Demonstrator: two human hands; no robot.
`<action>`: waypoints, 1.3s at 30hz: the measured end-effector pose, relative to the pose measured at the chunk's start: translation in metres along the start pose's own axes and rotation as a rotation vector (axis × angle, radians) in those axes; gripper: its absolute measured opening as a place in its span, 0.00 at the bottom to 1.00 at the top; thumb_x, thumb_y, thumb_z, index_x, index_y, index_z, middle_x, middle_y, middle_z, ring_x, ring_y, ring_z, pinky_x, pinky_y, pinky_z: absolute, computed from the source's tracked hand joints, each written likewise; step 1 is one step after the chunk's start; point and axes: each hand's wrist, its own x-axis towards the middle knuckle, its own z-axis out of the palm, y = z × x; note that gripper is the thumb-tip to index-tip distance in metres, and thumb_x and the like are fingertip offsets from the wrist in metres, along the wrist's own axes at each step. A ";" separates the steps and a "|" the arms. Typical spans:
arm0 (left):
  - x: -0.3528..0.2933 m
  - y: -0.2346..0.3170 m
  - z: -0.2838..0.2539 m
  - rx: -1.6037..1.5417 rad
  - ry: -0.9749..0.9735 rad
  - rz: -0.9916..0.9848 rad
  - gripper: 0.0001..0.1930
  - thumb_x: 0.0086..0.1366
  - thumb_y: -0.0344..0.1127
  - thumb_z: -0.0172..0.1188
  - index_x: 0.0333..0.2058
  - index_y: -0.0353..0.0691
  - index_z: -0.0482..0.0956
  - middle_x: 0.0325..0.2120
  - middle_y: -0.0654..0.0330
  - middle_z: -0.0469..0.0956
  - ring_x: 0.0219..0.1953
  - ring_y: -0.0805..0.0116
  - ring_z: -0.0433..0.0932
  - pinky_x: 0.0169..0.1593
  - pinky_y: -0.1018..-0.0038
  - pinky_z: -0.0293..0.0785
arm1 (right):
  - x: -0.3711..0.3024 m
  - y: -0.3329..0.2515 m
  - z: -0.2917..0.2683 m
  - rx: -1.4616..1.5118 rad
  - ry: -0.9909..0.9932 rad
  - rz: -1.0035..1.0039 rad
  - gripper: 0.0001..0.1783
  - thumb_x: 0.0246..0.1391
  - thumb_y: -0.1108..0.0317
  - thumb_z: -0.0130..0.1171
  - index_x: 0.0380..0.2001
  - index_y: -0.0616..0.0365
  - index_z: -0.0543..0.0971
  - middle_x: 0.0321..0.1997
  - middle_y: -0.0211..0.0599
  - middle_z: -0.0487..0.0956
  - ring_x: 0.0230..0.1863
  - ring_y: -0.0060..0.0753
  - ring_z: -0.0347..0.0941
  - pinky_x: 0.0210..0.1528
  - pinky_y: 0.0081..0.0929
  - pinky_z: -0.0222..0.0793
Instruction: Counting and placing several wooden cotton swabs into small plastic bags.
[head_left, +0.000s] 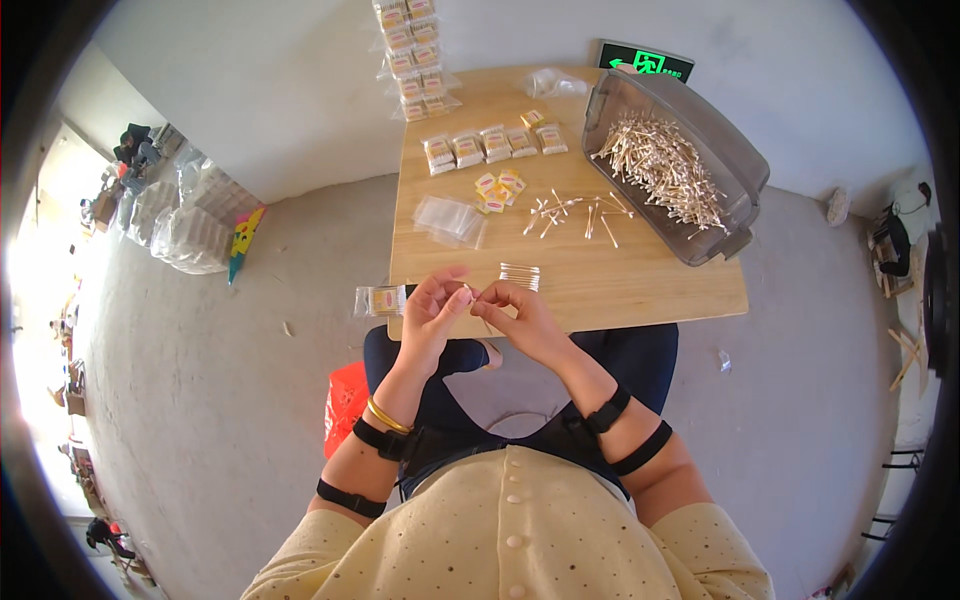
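My left hand (437,302) and my right hand (515,308) meet over the table's near edge. Their fingertips pinch together around a cotton swab (467,289), of which little more than a white tip shows. Just beyond my right hand lies a neat row of cotton swabs (519,276), side by side. Farther back, loose swabs (551,212) are scattered in small heaps. A packed bag of swabs (383,300) rests at the table's left edge, beside my left hand. Clear empty plastic bags (450,220) and yellow-and-white labels (497,188) lie left of the loose swabs.
A grey plastic bin (741,200) with a big pile of swabs stands tilted at the right of the wooden table (640,290). Filled bags (497,143) line the back, with a taller stack (415,60) behind. A red bag (345,405) sits on the floor at left.
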 end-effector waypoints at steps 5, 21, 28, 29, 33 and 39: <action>-0.008 -0.003 -0.022 0.194 -0.003 -0.037 0.07 0.68 0.33 0.68 0.39 0.35 0.84 0.31 0.68 0.82 0.37 0.81 0.78 0.45 0.80 0.73 | -0.011 -0.039 -0.002 -0.008 -0.078 0.216 0.11 0.63 0.62 0.64 0.36 0.59 0.82 0.35 0.31 0.81 0.38 0.23 0.74 0.36 0.27 0.67; -0.115 0.016 -0.226 0.802 0.600 0.081 0.08 0.66 0.29 0.66 0.42 0.33 0.86 0.35 0.59 0.87 0.39 0.73 0.83 0.46 0.76 0.77 | -0.041 0.005 -0.007 -0.524 -0.108 -0.125 0.08 0.58 0.68 0.64 0.40 0.58 0.81 0.37 0.42 0.82 0.41 0.44 0.80 0.46 0.39 0.72; -0.204 -0.041 -0.308 1.133 0.863 -0.303 0.14 0.62 0.35 0.69 0.46 0.38 0.86 0.40 0.56 0.87 0.41 0.65 0.86 0.47 0.70 0.80 | -0.067 0.011 -0.019 -0.477 -0.095 -0.006 0.06 0.60 0.72 0.62 0.37 0.63 0.82 0.36 0.41 0.82 0.38 0.38 0.82 0.40 0.33 0.76; -0.207 -0.048 -0.308 1.144 0.851 -0.299 0.15 0.62 0.37 0.69 0.46 0.39 0.85 0.39 0.56 0.87 0.40 0.64 0.86 0.47 0.69 0.80 | -0.069 0.010 -0.022 -0.477 -0.087 0.009 0.06 0.60 0.71 0.62 0.37 0.63 0.82 0.36 0.41 0.82 0.38 0.38 0.82 0.40 0.33 0.76; -0.201 -0.063 -0.304 1.088 0.702 -0.308 0.15 0.63 0.38 0.68 0.47 0.41 0.85 0.37 0.56 0.87 0.39 0.62 0.86 0.45 0.67 0.80 | -0.072 0.012 -0.031 -0.478 -0.042 0.063 0.07 0.60 0.70 0.63 0.38 0.63 0.82 0.37 0.42 0.82 0.38 0.38 0.82 0.41 0.33 0.77; -0.131 -0.059 -0.232 0.898 0.440 -0.171 0.11 0.65 0.33 0.65 0.44 0.38 0.85 0.36 0.56 0.87 0.37 0.66 0.85 0.43 0.70 0.80 | -0.052 0.061 -0.065 -0.675 0.146 0.098 0.06 0.52 0.69 0.69 0.32 0.57 0.83 0.32 0.35 0.81 0.38 0.40 0.77 0.46 0.36 0.73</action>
